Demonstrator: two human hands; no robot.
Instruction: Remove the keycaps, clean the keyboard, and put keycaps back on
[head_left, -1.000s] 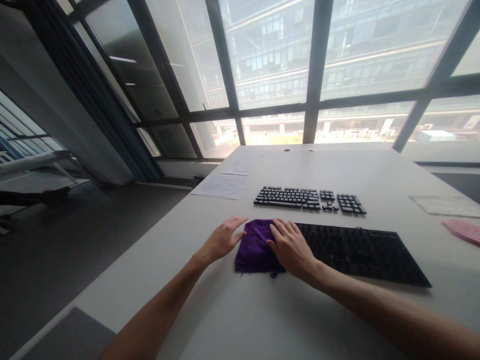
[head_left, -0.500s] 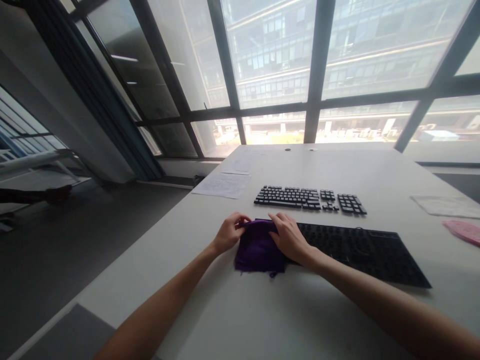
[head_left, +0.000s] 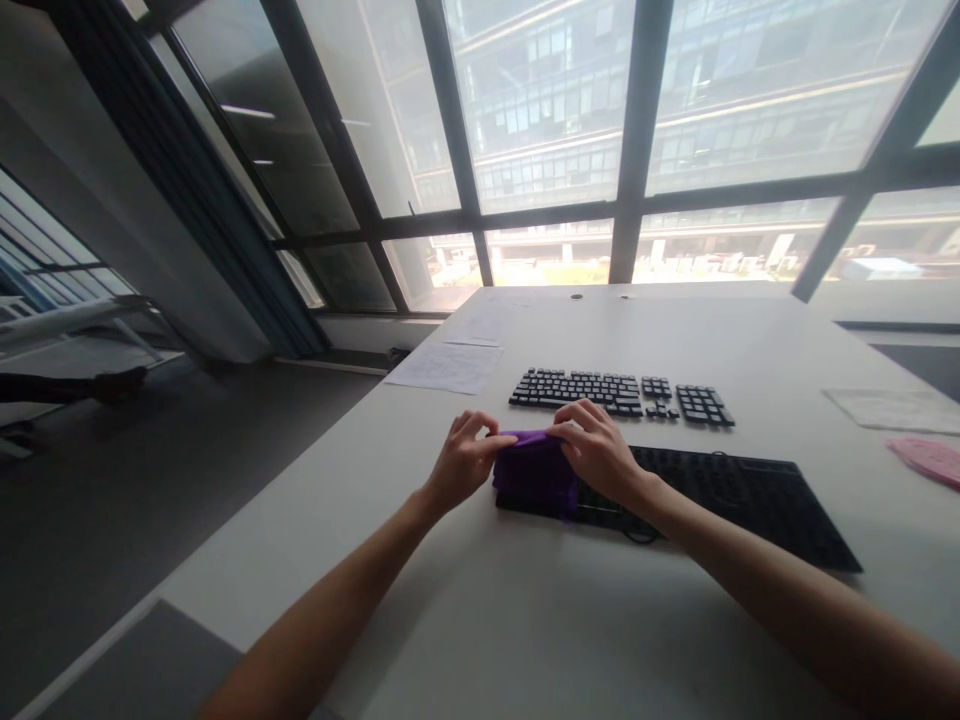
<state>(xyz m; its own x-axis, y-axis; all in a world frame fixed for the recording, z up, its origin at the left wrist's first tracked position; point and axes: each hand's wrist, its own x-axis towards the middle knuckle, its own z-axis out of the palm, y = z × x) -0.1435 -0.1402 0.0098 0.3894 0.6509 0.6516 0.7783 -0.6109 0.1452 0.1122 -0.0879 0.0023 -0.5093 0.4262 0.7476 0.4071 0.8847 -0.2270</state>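
Both hands, left hand (head_left: 461,468) and right hand (head_left: 600,455), pinch a purple cloth (head_left: 532,472) with closed fingers, bunched over the left end of the bare keyboard base (head_left: 735,495). Loose rows of keycaps (head_left: 619,395) lie just beyond on the white worktop (head_left: 525,620), with paper sheets (head_left: 446,367) further left and a pink cloth (head_left: 930,458) far right.

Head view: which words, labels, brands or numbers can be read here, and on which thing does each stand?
None can be read.
paper sheets: printed lines, too blurred.
keycaps: legends too small.
keyboard base: no marking shows.
purple cloth, pinched by left hand and right hand: no label shows.
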